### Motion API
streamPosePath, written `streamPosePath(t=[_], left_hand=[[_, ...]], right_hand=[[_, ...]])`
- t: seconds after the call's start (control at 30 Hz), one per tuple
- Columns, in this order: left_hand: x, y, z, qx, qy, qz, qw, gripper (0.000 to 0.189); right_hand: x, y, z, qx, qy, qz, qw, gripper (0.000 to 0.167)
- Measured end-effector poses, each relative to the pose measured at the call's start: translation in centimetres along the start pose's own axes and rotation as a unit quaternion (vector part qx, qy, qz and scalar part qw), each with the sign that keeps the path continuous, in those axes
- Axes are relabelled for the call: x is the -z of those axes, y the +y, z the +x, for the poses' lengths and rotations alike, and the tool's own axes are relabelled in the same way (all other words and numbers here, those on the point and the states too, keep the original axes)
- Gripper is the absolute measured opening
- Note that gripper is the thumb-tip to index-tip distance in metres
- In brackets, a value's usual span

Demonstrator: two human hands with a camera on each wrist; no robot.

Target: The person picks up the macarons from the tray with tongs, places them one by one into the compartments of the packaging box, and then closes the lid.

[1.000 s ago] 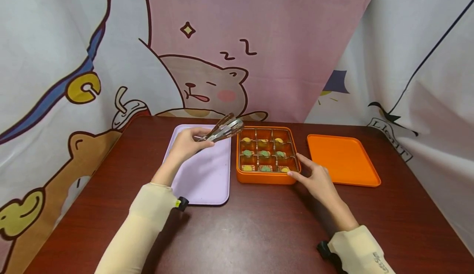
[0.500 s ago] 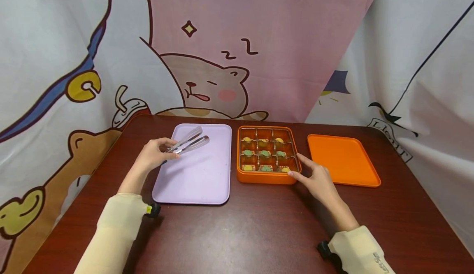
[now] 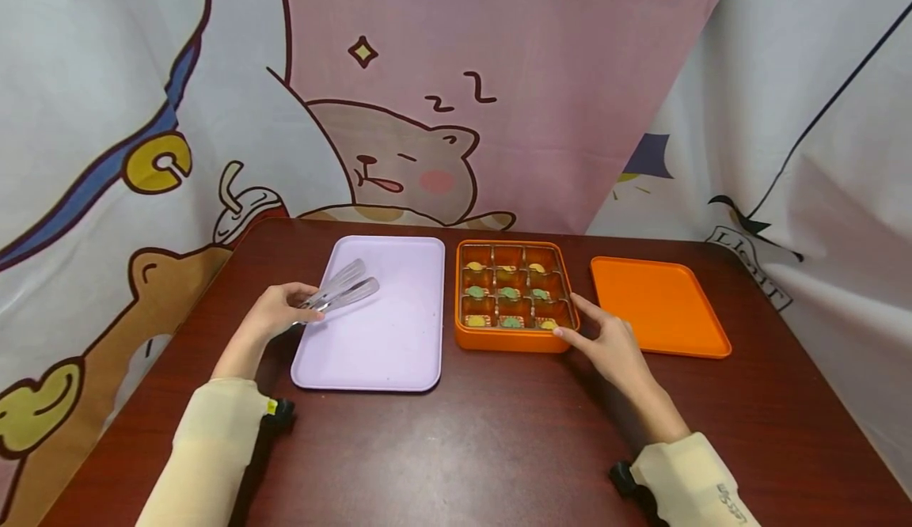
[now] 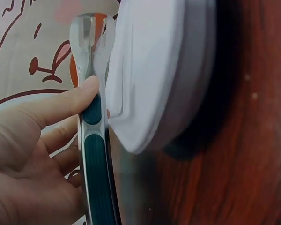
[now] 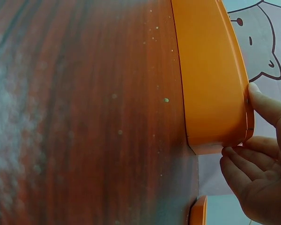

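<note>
My left hand [image 3: 273, 311] pinches a pair of tongs [image 3: 354, 293] between thumb and fingers, above the left side of a lilac tray [image 3: 378, 357]. The tongs have clear, flat tips that stand apart with nothing between them; dark teal grips show along the handle [image 4: 96, 161] in the left wrist view. My right hand [image 3: 614, 350] holds the near right corner of an orange box [image 3: 509, 341], thumb on its rim and fingers against its side [image 5: 215, 84]. Inside the box is a clear divider with three rows of compartments, holding small yellow and green pieces.
An orange lid-like tray [image 3: 659, 305] lies flat to the right of the box. Everything rests on a dark reddish-brown wooden table [image 3: 463, 448]. A cartoon-printed cloth [image 3: 556, 100] hangs behind and along both sides.
My left hand has carried the tongs left and down, from beside the box to the tray's left side. The right hand stays at the box's corner.
</note>
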State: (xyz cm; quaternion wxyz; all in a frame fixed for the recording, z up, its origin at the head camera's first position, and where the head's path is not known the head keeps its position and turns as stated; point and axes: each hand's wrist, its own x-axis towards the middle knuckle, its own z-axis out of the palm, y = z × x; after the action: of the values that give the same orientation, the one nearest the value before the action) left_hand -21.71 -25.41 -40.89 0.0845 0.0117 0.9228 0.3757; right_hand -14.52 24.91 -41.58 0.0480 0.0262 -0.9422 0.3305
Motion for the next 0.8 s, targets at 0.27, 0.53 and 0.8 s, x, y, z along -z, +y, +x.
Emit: streamPosePath(t=[0.27, 0.53, 0.8], left_hand=[[0.0, -0.7, 0.2, -0.013, -0.006, -0.014, 0.9998, 0.054], [0.5, -0.4, -0.2, -0.036, 0.014, -0.068, 0.9969, 0.049], [1.3, 1.5, -0.8, -0.063, 0.03, -0.096, 0.9929, 0.049]], right_hand=[[0.0, 0.0, 0.1, 0.0, 0.003, 0.001, 1.0, 0.073], [0.0, 0.0, 0.0, -0.006, 0.003, -0.003, 1.0, 0.073], [0.8, -0.3, -0.1, 0.013, -0.002, -0.014, 0.9998, 0.072]])
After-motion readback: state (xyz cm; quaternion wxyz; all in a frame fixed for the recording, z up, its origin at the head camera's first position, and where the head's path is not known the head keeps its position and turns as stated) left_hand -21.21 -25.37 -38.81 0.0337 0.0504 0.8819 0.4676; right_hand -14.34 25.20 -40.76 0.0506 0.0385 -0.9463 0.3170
